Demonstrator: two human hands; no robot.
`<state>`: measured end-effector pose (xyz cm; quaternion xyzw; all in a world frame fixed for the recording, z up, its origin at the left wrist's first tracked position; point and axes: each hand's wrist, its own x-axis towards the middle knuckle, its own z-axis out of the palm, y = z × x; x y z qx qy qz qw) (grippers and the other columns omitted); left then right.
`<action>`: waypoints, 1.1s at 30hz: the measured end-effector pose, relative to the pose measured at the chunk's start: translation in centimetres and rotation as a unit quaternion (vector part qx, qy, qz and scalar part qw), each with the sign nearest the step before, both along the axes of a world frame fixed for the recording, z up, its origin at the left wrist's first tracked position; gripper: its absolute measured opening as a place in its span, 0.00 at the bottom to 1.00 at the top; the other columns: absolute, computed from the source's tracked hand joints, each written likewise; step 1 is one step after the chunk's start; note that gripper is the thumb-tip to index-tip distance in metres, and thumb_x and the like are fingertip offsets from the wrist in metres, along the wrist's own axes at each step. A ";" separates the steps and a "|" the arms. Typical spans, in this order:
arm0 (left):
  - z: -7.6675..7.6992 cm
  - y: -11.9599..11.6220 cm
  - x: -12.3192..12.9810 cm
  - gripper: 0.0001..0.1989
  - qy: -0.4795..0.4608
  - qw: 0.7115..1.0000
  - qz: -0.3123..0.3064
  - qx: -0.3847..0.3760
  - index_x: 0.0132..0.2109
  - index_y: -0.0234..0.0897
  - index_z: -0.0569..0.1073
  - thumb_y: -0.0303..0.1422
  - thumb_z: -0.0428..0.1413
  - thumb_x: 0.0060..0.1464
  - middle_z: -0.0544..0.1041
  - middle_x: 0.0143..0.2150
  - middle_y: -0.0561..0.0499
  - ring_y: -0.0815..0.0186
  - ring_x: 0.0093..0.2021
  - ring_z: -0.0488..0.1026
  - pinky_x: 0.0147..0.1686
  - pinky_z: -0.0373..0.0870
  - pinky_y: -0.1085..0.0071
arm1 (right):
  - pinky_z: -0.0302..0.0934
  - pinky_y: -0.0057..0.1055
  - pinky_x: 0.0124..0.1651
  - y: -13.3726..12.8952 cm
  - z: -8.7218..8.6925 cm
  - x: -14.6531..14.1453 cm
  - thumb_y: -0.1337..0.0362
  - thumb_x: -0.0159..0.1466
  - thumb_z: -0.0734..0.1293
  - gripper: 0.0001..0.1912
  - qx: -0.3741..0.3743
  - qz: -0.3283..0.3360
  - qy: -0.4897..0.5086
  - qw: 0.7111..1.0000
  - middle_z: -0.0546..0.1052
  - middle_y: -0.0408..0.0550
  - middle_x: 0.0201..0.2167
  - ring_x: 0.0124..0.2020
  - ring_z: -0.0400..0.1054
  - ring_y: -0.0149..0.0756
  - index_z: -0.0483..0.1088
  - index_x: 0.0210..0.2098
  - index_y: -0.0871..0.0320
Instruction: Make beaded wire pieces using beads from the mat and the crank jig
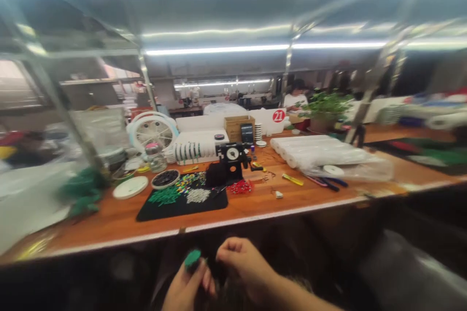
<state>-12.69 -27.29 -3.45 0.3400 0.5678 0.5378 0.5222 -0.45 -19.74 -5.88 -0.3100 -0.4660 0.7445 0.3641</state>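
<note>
Each grip seems narrow, left hand and right hand before a wooden bench, strip-lit room beyond.

Long white rolls lie side by side on the right half of the brown wooden table. A flat yellow tool lies near them. A leafy green plant sits behind the rolls. To its left, a red circle shows the number 21 in white. Farther left is a brown cardboard box. A big round white wheel stands upright behind a clear jar. Long, bright lights shine above.
</note>
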 end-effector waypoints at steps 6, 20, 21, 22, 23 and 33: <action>-0.3 -0.7 1.2 0.23 -0.135 0.991 0.020 0.014 0.20 0.37 0.60 0.48 0.63 0.38 0.61 0.13 0.57 0.73 0.15 0.59 0.18 0.59 0.76 | 0.60 0.31 0.30 -1.5 0.6 0.9 0.51 0.50 0.71 0.18 -0.015 0.087 0.038 0.995 0.74 0.47 0.19 0.22 0.67 0.34 0.72 0.25 0.62; -0.7 -1.0 1.4 0.23 -0.214 0.974 0.066 0.018 0.24 0.37 0.60 0.42 0.66 0.35 0.55 0.15 0.63 0.78 0.14 0.50 0.12 0.53 0.80 | 0.65 0.32 0.30 -2.1 1.1 1.2 0.58 0.55 0.70 0.12 0.048 0.139 0.051 0.988 0.77 0.49 0.22 0.24 0.72 0.38 0.73 0.25 0.63; -0.7 -1.0 1.4 0.22 -0.215 0.974 0.065 0.021 0.24 0.37 0.60 0.42 0.66 0.36 0.55 0.15 0.63 0.78 0.14 0.50 0.12 0.53 0.81 | 0.65 0.31 0.30 -2.1 1.2 1.3 0.58 0.54 0.70 0.12 0.052 0.134 0.040 0.989 0.77 0.48 0.22 0.23 0.72 0.38 0.74 0.25 0.63; -0.8 -1.0 1.3 0.22 -0.215 0.974 0.064 0.024 0.24 0.37 0.60 0.42 0.66 0.36 0.55 0.15 0.63 0.78 0.14 0.49 0.12 0.52 0.81 | 0.65 0.31 0.29 -2.1 1.3 1.3 0.58 0.53 0.70 0.12 0.053 0.130 0.034 0.990 0.77 0.48 0.21 0.23 0.72 0.37 0.74 0.24 0.62; -0.8 -1.0 1.3 0.22 -0.215 0.974 0.064 0.027 0.24 0.37 0.59 0.42 0.66 0.37 0.54 0.15 0.63 0.78 0.14 0.49 0.12 0.52 0.81 | 0.65 0.31 0.29 -2.1 1.4 1.3 0.58 0.53 0.71 0.12 0.048 0.129 0.034 0.990 0.77 0.48 0.21 0.23 0.72 0.37 0.74 0.24 0.62; -0.9 -1.1 1.2 0.22 -0.188 0.980 0.055 0.038 0.23 0.38 0.58 0.43 0.64 0.40 0.52 0.15 0.63 0.77 0.15 0.48 0.12 0.54 0.80 | 0.64 0.35 0.32 -2.6 0.9 0.9 0.61 0.53 0.70 0.11 -0.045 0.176 0.087 0.980 0.76 0.49 0.19 0.24 0.72 0.39 0.72 0.24 0.64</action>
